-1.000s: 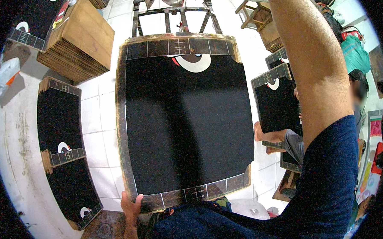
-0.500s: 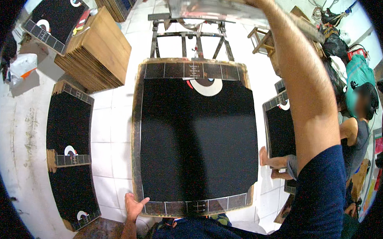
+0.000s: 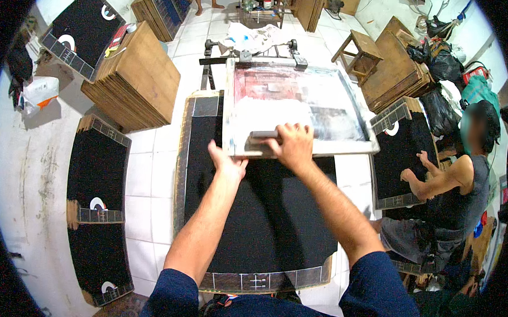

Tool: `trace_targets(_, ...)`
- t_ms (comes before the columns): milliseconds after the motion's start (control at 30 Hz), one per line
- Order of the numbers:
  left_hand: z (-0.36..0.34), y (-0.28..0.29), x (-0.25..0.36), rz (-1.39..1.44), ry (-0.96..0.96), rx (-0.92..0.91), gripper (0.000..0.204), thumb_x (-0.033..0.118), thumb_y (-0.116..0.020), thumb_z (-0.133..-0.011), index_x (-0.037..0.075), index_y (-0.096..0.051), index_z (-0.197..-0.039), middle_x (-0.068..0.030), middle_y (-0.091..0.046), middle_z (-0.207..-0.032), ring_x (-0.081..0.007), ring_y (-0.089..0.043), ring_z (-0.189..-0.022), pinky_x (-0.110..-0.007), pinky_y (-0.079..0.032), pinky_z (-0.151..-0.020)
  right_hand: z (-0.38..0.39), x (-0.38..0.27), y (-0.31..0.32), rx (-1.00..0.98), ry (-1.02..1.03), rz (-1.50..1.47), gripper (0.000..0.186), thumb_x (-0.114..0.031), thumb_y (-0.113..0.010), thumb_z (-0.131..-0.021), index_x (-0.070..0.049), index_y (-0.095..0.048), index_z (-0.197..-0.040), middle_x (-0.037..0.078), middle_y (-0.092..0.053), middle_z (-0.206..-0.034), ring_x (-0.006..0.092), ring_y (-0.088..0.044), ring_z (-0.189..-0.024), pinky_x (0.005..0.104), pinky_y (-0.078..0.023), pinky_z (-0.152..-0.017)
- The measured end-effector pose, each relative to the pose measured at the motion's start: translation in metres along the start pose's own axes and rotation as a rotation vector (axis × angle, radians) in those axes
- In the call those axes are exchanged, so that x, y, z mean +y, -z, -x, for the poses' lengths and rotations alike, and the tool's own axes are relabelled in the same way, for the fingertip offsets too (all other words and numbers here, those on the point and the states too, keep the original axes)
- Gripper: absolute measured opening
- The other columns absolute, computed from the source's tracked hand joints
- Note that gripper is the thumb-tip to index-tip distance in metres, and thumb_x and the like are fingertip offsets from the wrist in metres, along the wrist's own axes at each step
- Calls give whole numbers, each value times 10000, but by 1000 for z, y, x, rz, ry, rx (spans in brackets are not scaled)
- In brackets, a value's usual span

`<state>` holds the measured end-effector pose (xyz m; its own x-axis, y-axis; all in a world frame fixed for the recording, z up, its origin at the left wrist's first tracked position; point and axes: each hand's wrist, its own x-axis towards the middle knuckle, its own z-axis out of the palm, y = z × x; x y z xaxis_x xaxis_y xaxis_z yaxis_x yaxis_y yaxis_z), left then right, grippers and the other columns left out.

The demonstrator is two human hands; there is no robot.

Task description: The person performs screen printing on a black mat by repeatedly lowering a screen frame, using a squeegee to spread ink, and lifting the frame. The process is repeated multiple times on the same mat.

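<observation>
A screen printing frame (image 3: 329,146) with red, white and dark stains on its mesh hangs tilted over the far part of a board covered in black fabric (image 3: 280,216). My left hand (image 3: 229,164) is closed at the frame's near left corner, thumb raised beside it and fingers under the edge. A squeegee with a grey bar (image 3: 263,135) lies across the mesh near that edge. My right hand (image 3: 295,146) is wrapped round the squeegee's right part, hiding it. The frame covers the round print seen earlier on the fabric.
Stacked wooden boards (image 3: 147,80) stand at left, with more black-covered boards (image 3: 97,168) along the wall. On the right, a co-worker (image 3: 463,179) sits with hands over another black-covered board (image 3: 404,159). A wooden stool (image 3: 357,55) and a white cloth (image 3: 252,38) are farther back.
The frame has come down from the far upper edge toward me. My right hand came down with it. My left hand left the board's near left corner for the frame's corner.
</observation>
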<state>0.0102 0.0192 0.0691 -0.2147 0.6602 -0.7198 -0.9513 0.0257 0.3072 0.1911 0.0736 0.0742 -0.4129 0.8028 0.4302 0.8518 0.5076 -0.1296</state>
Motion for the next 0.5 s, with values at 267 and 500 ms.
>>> trace_targets(267, -73, 124, -38, -1495, -1127, 43, 929, 497, -854, -841, -29, -427, -1476, -228, -558, -1405, -342, -548, -1284, -483, -423, -1106, 6, 23, -74, -223, -13, 30, 276, -268, -815, -809, -147, -671, -1012, 39, -692, -987, 258, -657, -991, 467, -447, -860)
trace_targets(500, -84, 118, -46, -1796, -1160, 35, 1392, 535, -969, -618, -21, -192, -1631, -300, -296, -1651, -476, -323, -1509, -548, -281, -1255, -72, 43, -88, -275, -17, 13, 237, -128, -778, -811, -142, -674, -1024, 46, -712, -998, 302, -664, -1011, 482, -436, -854)
